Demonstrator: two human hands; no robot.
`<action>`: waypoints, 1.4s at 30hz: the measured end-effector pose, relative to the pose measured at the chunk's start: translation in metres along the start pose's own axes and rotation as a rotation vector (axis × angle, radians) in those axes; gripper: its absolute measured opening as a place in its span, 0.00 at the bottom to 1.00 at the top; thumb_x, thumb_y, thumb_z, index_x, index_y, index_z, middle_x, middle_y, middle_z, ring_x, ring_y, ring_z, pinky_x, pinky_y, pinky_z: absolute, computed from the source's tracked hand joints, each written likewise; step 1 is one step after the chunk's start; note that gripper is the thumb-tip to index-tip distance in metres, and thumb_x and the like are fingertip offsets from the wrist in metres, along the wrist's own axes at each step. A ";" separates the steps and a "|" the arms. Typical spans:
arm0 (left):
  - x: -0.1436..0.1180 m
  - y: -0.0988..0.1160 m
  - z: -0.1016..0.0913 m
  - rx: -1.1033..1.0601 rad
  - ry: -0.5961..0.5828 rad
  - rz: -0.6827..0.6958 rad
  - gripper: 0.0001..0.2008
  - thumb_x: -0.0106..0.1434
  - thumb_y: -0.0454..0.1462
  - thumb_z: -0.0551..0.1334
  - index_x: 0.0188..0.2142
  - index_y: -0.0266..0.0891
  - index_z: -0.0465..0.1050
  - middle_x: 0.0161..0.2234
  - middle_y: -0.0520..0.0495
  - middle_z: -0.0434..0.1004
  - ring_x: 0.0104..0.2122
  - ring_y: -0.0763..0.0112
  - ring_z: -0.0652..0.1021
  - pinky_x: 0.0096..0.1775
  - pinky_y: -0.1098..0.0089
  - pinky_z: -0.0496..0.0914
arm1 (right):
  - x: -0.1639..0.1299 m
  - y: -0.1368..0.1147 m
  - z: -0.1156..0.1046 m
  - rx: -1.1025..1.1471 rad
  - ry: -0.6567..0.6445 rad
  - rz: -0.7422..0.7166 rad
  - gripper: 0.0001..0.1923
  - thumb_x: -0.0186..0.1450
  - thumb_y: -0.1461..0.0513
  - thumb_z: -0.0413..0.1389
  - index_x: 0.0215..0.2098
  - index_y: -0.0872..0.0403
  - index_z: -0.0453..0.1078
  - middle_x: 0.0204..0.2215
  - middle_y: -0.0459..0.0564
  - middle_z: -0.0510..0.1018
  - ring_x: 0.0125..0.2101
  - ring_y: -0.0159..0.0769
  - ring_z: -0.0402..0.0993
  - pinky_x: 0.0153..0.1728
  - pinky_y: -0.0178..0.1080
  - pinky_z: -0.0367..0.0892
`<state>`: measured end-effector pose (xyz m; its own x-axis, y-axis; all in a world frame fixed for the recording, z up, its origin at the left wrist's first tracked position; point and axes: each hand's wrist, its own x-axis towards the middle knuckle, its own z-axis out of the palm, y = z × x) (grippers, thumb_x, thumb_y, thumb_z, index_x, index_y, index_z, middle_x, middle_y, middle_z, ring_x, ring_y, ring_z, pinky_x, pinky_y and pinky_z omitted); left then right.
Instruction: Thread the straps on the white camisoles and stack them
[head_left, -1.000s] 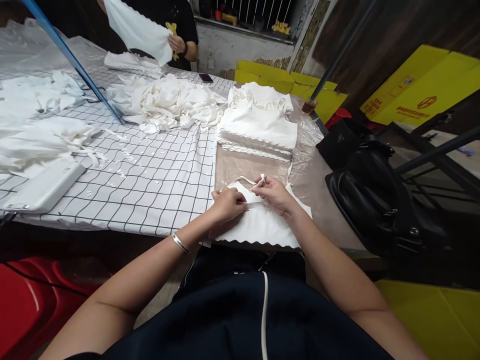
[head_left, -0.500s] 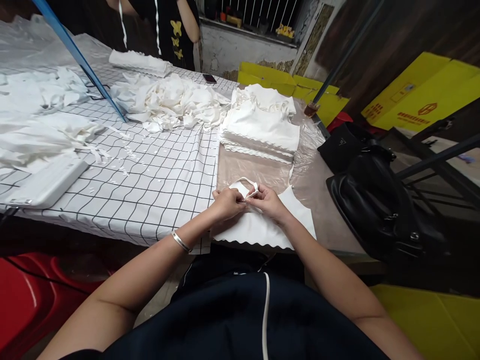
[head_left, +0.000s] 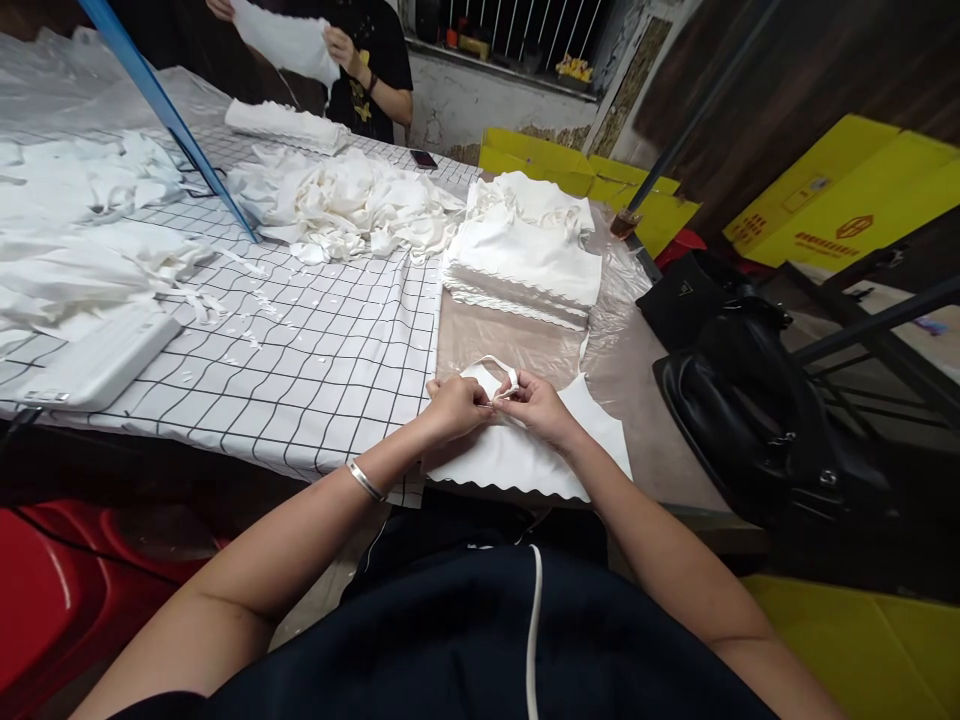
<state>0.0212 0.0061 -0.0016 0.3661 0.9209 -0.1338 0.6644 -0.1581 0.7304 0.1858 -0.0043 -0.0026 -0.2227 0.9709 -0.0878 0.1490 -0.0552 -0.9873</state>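
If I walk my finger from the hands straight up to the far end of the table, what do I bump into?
Both hands, left hand and right hand, pinching the strap of the white garment → bare brown table → neat stack of folded white garments → yellow boxes.

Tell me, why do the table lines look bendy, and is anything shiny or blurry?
In the head view the wide lens bows the checked tablecloth near the edges; the clear plastic sheet glints; both hands on the white garment look sharp, while the person's hand far back is soft.
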 end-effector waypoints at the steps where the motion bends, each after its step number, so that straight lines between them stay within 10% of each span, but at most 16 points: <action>1: 0.000 -0.001 0.001 -0.002 0.005 0.002 0.11 0.57 0.37 0.67 0.22 0.35 0.71 0.28 0.50 0.75 0.36 0.63 0.74 0.48 0.56 0.55 | 0.001 -0.001 -0.002 -0.046 0.009 -0.017 0.16 0.49 0.56 0.64 0.28 0.53 0.64 0.26 0.44 0.72 0.29 0.34 0.69 0.31 0.35 0.64; 7: -0.004 0.000 0.006 0.126 0.054 0.063 0.06 0.60 0.37 0.66 0.28 0.37 0.75 0.37 0.45 0.77 0.46 0.55 0.73 0.52 0.49 0.56 | 0.003 -0.006 -0.010 -0.138 -0.041 0.081 0.14 0.48 0.57 0.62 0.31 0.54 0.71 0.22 0.42 0.69 0.26 0.33 0.67 0.28 0.34 0.61; 11: -0.032 -0.005 0.011 0.441 0.272 0.350 0.16 0.63 0.37 0.64 0.50 0.39 0.73 0.57 0.38 0.68 0.58 0.50 0.66 0.61 0.45 0.47 | 0.015 -0.014 -0.014 0.120 -0.045 0.190 0.12 0.48 0.60 0.64 0.31 0.55 0.73 0.29 0.46 0.75 0.30 0.33 0.69 0.32 0.33 0.64; 15: -0.061 -0.030 0.020 0.593 0.110 0.585 0.29 0.67 0.51 0.57 0.63 0.42 0.62 0.65 0.41 0.59 0.65 0.49 0.57 0.64 0.47 0.44 | 0.055 -0.038 -0.020 0.301 -0.009 0.310 0.03 0.59 0.63 0.61 0.32 0.54 0.72 0.33 0.49 0.77 0.34 0.36 0.73 0.35 0.35 0.69; 23: -0.075 -0.047 0.030 0.628 0.002 0.536 0.37 0.65 0.61 0.49 0.66 0.44 0.56 0.67 0.41 0.55 0.66 0.44 0.53 0.62 0.42 0.45 | 0.141 -0.050 -0.007 0.070 0.068 0.462 0.11 0.67 0.71 0.54 0.27 0.57 0.67 0.22 0.48 0.73 0.22 0.29 0.69 0.28 0.31 0.69; 27: -0.062 -0.042 0.011 0.511 0.106 0.429 0.26 0.70 0.52 0.50 0.61 0.44 0.64 0.62 0.40 0.64 0.60 0.49 0.63 0.57 0.47 0.52 | 0.147 -0.034 0.001 -0.071 0.107 0.450 0.14 0.65 0.71 0.56 0.21 0.56 0.65 0.18 0.46 0.69 0.20 0.30 0.64 0.25 0.33 0.66; 33: -0.021 -0.041 -0.030 0.376 0.107 0.088 0.13 0.64 0.42 0.62 0.46 0.39 0.73 0.44 0.41 0.76 0.47 0.53 0.70 0.45 0.55 0.57 | 0.099 -0.031 -0.025 -0.489 0.257 0.053 0.11 0.60 0.63 0.63 0.22 0.54 0.68 0.23 0.45 0.72 0.27 0.35 0.67 0.30 0.34 0.60; 42: -0.014 -0.039 -0.052 0.195 -0.038 0.052 0.07 0.66 0.39 0.55 0.32 0.39 0.65 0.32 0.49 0.73 0.36 0.64 0.72 0.45 0.61 0.57 | -0.067 0.038 -0.071 -0.796 0.488 -0.319 0.11 0.65 0.53 0.53 0.33 0.50 0.72 0.34 0.52 0.77 0.37 0.47 0.71 0.42 0.46 0.66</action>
<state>-0.0437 0.0184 0.0065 0.4246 0.8964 -0.1270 0.7562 -0.2740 0.5943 0.2745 -0.0548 -0.0253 0.0299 0.9123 0.4083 0.7959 0.2254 -0.5619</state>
